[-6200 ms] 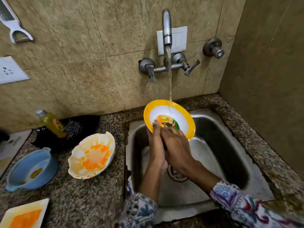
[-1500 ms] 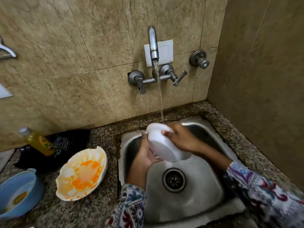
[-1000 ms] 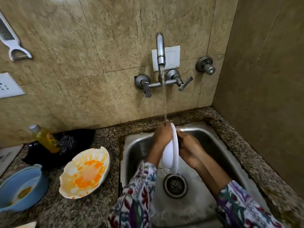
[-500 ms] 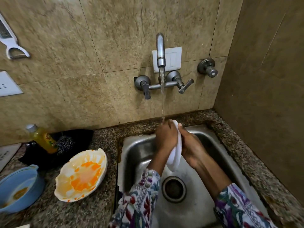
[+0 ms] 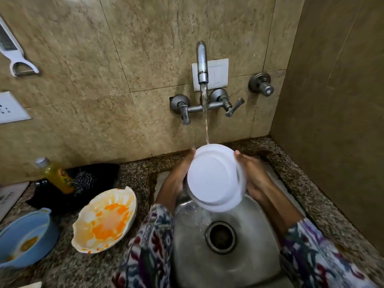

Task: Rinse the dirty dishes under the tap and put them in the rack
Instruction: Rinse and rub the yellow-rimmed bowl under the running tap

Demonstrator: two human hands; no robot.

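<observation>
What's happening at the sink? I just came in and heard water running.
A person is rinsing a white bowl under the running tap, its underside facing the camera, left hand and right hand gripping opposite edges over the sink. On the counter to the left, an orange-stained scalloped bowl and a blue bowl wait unwashed. No rack is in view.

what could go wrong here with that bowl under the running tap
The bowl is wet and held only at its rim between the left hand and right hand; it might slip into the steel sink. The stream hits its upturned underside and may splash onto the counter. The stained dish overhangs the sink edge near the left sleeve.
</observation>
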